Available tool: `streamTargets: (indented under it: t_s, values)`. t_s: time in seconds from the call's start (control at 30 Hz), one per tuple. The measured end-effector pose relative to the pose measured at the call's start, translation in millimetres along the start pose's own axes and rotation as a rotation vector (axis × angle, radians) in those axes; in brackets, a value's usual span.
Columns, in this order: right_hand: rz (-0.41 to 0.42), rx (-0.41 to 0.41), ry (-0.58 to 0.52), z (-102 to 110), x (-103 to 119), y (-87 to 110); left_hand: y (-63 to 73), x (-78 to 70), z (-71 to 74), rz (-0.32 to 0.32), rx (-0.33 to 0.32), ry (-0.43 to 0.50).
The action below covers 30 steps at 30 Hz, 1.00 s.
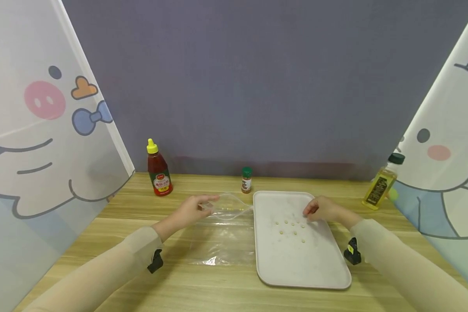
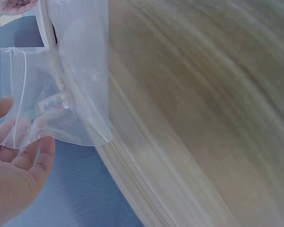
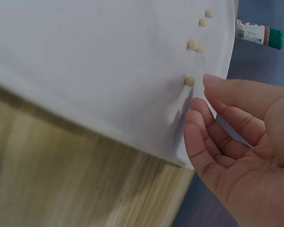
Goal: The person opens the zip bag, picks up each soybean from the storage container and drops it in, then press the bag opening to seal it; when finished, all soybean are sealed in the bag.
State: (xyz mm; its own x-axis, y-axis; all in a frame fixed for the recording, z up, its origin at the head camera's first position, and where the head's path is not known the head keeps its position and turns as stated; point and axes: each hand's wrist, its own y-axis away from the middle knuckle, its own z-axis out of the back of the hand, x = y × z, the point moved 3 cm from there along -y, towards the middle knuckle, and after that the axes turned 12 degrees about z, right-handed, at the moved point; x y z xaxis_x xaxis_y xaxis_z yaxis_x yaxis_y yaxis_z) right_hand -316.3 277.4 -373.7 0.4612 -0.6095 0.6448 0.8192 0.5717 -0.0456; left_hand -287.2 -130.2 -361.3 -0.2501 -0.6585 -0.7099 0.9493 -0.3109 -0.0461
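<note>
My left hand (image 1: 193, 209) is at the left corner of the mouth of a clear zip bag (image 1: 226, 242). In the left wrist view its fingers (image 2: 46, 153) curve round the bag's edge, some seen through the film, with the thumb apart. The bag's mouth gapes, and a few yellow bits (image 1: 229, 209) show inside. Over the far right part of a white tray (image 1: 304, 268), my right hand (image 1: 323, 209) reaches down with thumb and fingertips apart, close to a small round soybean-like piece (image 3: 190, 81). Several more such pieces (image 1: 295, 233) lie scattered on the tray.
A red sauce bottle with a yellow cap (image 1: 160, 175) stands at the back left. Behind the bag is a small green-capped spice jar (image 1: 247, 180). An oil bottle (image 1: 380, 186) stands at the right, beyond my right hand. A grey partition (image 1: 242, 95) closes the back of the wooden table (image 1: 171, 281).
</note>
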Motion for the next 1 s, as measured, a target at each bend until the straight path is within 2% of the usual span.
streamTargets:
  t_s: [0.17, 0.3, 0.8, 1.0]
  values:
    - [-0.027, 0.011, -0.038, -5.4, -4.5, 2.2, 1.2, 1.2, -1.0, -0.007, 0.015, 0.023]
    - [-0.049, -0.004, -0.028, -9.2, -7.1, 2.9, 0.9, 1.7, -2.0, -0.005, 0.012, 0.02]
    - [-0.031, -0.016, -0.02, -7.6, -7.6, 2.7, -0.5, 1.6, -2.3, -0.009, 0.005, 0.002]
    - [-0.039, -0.042, -0.065, -4.7, -7.8, 0.3, 0.7, 2.5, -3.4, 0.003, 0.006, -0.002]
